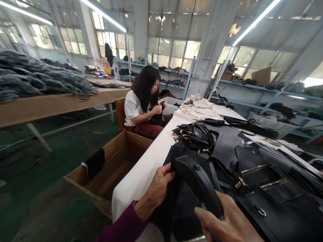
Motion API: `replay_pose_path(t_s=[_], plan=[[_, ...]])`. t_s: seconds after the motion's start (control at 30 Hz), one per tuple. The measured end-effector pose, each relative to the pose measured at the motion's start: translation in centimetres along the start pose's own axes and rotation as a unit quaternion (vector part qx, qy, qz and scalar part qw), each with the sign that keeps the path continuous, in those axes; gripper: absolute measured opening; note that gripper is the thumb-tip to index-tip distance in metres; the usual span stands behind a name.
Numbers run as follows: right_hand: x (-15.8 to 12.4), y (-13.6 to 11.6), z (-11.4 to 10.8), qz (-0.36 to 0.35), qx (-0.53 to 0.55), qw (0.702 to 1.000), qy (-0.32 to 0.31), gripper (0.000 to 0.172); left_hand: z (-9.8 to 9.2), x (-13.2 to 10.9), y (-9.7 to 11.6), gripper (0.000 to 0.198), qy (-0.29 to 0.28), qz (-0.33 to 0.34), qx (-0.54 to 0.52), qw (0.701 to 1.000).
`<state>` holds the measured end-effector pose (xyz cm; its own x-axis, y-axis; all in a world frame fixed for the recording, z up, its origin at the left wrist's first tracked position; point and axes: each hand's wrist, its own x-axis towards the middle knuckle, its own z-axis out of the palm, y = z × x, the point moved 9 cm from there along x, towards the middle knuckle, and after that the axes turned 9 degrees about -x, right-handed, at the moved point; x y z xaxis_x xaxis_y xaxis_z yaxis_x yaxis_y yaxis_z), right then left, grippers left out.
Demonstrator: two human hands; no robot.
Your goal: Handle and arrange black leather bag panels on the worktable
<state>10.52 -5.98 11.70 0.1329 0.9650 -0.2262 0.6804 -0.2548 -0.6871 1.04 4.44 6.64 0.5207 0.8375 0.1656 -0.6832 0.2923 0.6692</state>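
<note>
1. Holding a black handle (199,183) in my right hand (227,223), I have my fingers curled shut round its lower end; the handle slants up and to the left from my grip, and a small button shows on its upper side.
2. My left hand (157,191) is pinched shut on the edge of a black leather piece (176,201); the thumb sits on top, close beside the upper end of the handle; a purple sleeve (123,228) covers my forearm.
3. The leather piece hangs from my left hand over the near edge of the white table (146,168); the handle lies across it, at the near end of the table, right in front of me.
4. Beyond my hands a heap of black leather pieces (227,144) with gold zips covers the table; the nearest ones touch what I hold; farther along lies a stack of pale cloth (199,109).
5. To the left of the table, on the floor, stands an open cardboard box (111,168) with something dark inside.
6. Past the box another person (143,102) in a white top sits at the table's far side, both hands on a dark item; those hands are well apart from mine.
7. On the long brown table (50,106) at the left lie piles of grey straps (37,77).
</note>
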Motion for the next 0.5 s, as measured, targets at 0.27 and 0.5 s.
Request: replay_pose_path(t_s=[0.27,0.5], plan=[[0.1,-0.9,-2.4,-0.034,-0.003,0.999,0.036,0.031,-1.5,-0.1,0.5,0.029,0.046,0.016,0.026,0.998],[-4.1,4.4,-6.3,0.043,-0.091,0.992,0.075,0.057,-3.6,3.6,11.3,0.026,0.136,0.17,0.181,0.959]])
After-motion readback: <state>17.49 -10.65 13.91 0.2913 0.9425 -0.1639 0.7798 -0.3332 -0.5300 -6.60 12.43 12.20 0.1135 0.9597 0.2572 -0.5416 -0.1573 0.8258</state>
